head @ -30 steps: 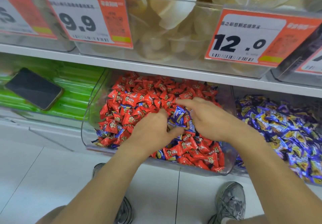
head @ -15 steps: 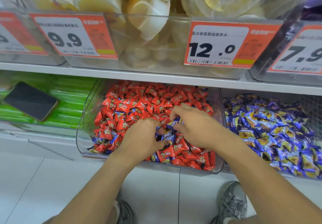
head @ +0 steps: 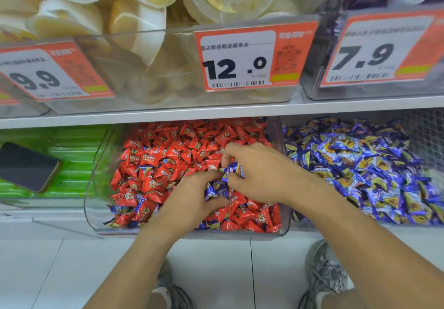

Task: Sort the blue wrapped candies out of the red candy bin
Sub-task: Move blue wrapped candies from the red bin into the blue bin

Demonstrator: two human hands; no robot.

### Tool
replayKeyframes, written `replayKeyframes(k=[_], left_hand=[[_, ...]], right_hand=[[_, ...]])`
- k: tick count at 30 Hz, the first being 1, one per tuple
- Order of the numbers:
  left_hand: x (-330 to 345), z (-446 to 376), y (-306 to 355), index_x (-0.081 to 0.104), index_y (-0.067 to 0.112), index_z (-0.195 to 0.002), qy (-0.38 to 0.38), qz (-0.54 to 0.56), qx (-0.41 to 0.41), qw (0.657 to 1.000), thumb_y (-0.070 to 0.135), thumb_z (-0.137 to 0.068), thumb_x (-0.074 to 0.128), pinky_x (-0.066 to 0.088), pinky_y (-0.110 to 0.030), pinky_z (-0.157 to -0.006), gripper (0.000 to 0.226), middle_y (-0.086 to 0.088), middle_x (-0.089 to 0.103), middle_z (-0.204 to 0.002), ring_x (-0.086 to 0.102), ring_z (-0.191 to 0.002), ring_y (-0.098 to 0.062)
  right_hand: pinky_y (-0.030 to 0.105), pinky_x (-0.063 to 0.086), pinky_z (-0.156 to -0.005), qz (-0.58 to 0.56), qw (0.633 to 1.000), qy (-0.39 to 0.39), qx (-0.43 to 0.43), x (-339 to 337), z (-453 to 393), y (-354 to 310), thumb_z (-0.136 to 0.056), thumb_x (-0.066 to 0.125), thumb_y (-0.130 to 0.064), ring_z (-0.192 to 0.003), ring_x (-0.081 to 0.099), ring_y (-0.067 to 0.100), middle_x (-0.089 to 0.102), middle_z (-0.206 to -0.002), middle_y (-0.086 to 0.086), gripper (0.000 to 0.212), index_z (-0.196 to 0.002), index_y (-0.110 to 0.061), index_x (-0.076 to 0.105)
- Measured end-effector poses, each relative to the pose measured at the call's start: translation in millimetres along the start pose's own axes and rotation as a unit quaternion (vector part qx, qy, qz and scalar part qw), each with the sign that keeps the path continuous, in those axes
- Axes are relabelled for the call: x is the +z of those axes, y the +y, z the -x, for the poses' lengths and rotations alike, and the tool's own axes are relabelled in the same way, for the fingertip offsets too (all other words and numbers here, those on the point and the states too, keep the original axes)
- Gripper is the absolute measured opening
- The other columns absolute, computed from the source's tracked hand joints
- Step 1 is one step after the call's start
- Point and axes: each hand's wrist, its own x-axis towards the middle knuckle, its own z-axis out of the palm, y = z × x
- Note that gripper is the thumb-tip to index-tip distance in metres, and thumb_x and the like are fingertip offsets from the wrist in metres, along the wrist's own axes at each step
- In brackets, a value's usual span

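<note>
The right hand (head: 259,174) pinches blue candies (head: 234,171) over the red candy bin (head: 96,164). Just beside it, the left hand (head: 192,198) curls around more blue ones.

— What sort of place is this?
— A shop, in the sweets aisle. Orange price tags (head: 252,60) with barcodes, reading 9.9, 12.0 and 7.9, hang on clear bins along a white shelf (head: 216,112).
— And below?
— Open bins of loose wrapped sweets: a red candy bin (head: 101,188) and, beside it, a pile of blue wrapped candies (head: 365,164), above a tiled floor (head: 60,272).
</note>
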Motion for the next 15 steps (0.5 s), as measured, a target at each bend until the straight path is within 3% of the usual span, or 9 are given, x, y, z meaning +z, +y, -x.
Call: replayKeyframes(k=[3,6,8,10,13,15], left_hand=[[-3.1,-1.1,-6.0,0.066,0.034,-0.112,0.000,-0.012,-0.010,1.000,0.033,-0.078,0.079,0.040,-0.007,-0.069,0.037,0.027,0.063,-0.087,0.059,-0.079,0.011],[-13.4,3.5,-10.5,0.063,0.039,-0.113,0.039,0.001,-0.045,0.998,0.037,-0.081,0.075,0.041,-0.008,-0.073,0.035,0.024,0.063,-0.094,0.058,-0.088,0.008],[-22.0,7.6,-6.3,0.062,0.035,-0.113,0.067,0.090,-0.078,0.991,0.034,-0.083,0.072,0.044,-0.012,-0.065,0.031,0.010,0.065,-0.087,0.062,-0.071,-0.002],[-27.3,12.0,3.2,0.062,0.025,-0.114,0.065,0.234,-0.085,0.966,0.032,-0.086,0.068,0.046,-0.020,-0.056,0.030,-0.003,0.062,-0.075,0.058,-0.058,-0.012],[-22.6,12.7,21.6,0.060,0.012,-0.119,0.041,0.389,-0.048,0.919,0.036,-0.090,0.063,0.047,-0.029,-0.061,0.038,-0.016,0.063,-0.081,0.058,-0.068,-0.023],[-13.4,9.1,36.7,0.054,0.005,-0.123,0.032,0.429,-0.036,0.902,0.032,-0.091,0.059,0.051,-0.035,-0.070,0.042,-0.020,0.067,-0.094,0.064,-0.081,-0.029]], right_hand=[[0.020,0.026,-0.048,-0.009,1.000,-0.001,0.001,-9.4,2.9,4.6,-0.090,0.059,-0.026,-0.054,0.047,-0.007,0.048,-0.053,-0.008,0.017,-0.106,-0.027,0.056],[0.026,0.034,-0.059,-0.033,0.999,0.017,0.009,-17.5,4.9,14.7,-0.089,0.059,-0.031,-0.056,0.041,-0.009,0.066,-0.085,-0.010,0.015,-0.102,-0.035,0.053],[0.027,0.041,-0.074,-0.079,0.997,0.023,0.012,-19.7,6.8,21.0,-0.087,0.062,-0.034,-0.067,0.042,-0.015,0.063,-0.097,-0.015,0.014,-0.098,-0.039,0.055],[0.030,0.044,-0.089,-0.112,0.994,0.011,0.007,-20.6,9.7,22.9,-0.088,0.063,-0.037,-0.094,0.054,-0.004,0.061,-0.106,-0.017,0.018,-0.105,-0.041,0.059],[0.032,0.045,-0.093,-0.160,0.987,-0.017,-0.013,-23.2,18.7,19.6,-0.090,0.064,-0.038,-0.104,0.055,0.002,0.060,-0.113,-0.016,0.037,-0.125,-0.046,0.052],[0.028,0.043,-0.094,-0.184,0.983,-0.016,-0.024,-24.3,25.5,17.9,-0.089,0.067,-0.036,-0.112,0.053,-0.001,0.060,-0.121,-0.015,0.049,-0.132,-0.047,0.046]])
